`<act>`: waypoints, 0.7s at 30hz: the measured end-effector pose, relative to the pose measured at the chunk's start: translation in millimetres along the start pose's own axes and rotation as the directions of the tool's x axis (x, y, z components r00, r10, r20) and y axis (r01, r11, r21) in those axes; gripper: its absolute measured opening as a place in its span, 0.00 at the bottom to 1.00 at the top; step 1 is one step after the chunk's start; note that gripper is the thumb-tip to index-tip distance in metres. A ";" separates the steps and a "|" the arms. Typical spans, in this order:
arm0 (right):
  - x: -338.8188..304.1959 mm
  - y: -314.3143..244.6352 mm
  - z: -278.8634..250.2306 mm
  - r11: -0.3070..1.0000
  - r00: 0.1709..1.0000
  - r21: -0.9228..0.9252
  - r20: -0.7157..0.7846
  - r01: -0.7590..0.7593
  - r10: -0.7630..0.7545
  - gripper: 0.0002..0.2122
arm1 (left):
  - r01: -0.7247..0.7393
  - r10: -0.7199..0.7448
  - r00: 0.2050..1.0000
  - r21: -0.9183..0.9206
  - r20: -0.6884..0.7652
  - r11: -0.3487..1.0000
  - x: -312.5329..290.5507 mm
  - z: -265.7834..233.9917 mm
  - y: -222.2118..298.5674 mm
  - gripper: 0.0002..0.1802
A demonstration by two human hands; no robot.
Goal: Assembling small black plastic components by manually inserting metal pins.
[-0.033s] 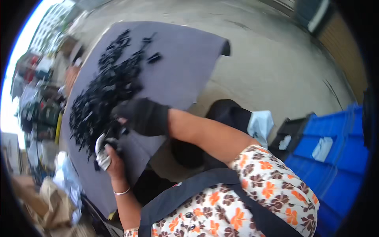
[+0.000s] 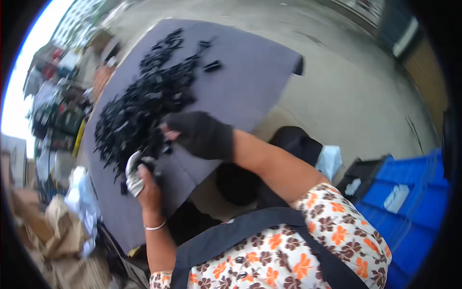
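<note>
A heap of small black plastic-looking pieces (image 2: 144,98) spreads over a grey-covered table (image 2: 250,62). My left hand (image 2: 148,192), with white wrapping on a finger and a bracelet at the wrist, is closed at the heap's near edge. Between its thumb and finger shows a small black piece (image 2: 150,164). My right hand (image 2: 202,135) wears a dark glove with bare fingertips. Its fingers are pinched together over the near right side of the heap, and what they hold cannot be made out. One black piece (image 2: 212,66) lies apart, right of the heap.
Blue plastic crates (image 2: 409,192) stand on the right beside a black crate (image 2: 358,176). A dark rounded seat-like thing (image 2: 293,139) and a pale bag (image 2: 330,161) are beyond my right arm. Brown paper (image 2: 60,231) and clear plastic bags (image 2: 82,202) lie at the left.
The whole view has shifted, so the table and heap appear farther right and slightly higher. Both hands keep nearly the same place beside the heap, still closed.
</note>
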State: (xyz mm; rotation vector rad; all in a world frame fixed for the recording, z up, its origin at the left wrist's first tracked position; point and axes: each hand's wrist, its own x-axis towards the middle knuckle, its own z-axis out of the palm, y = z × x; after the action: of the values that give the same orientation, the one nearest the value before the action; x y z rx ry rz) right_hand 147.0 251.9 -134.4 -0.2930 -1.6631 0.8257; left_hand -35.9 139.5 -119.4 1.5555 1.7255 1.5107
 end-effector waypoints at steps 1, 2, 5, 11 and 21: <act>-4.5 -11.1 -8.3 0.944 0.970 0.230 0.113 -0.237 0.216 0.08 | -0.017 0.017 1.000 -0.023 -0.007 1.000 0.4 -2.9 -1.6 0.14; -9.8 -19.3 -15.4 0.831 0.918 0.391 0.182 -0.396 0.352 0.08 | 0.104 -0.104 0.995 -0.125 0.006 0.987 -2.1 1.4 12.8 0.14; -20.8 -15.4 -13.0 0.941 0.951 0.156 0.119 -0.302 0.285 0.05 | 0.324 -0.280 0.946 -0.427 0.163 0.844 -4.9 0.2 21.1 0.19; -7.7 -20.0 -0.6 0.950 0.936 -0.061 0.163 -0.306 0.312 0.03 | 0.384 -0.304 0.923 -0.616 0.237 0.688 -16.2 -13.3 14.7 0.22; -5.9 -51.1 23.0 0.929 0.858 -0.306 0.400 -0.207 0.322 0.05 | 0.333 -0.245 0.917 -0.269 0.313 0.904 -25.1 -14.5 29.1 0.15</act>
State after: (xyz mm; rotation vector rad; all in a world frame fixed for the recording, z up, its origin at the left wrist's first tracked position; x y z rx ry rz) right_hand 139.4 203.6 -106.6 -0.5564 -2.2027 0.9349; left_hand -25.7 105.6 -98.3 1.2105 1.4025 1.2783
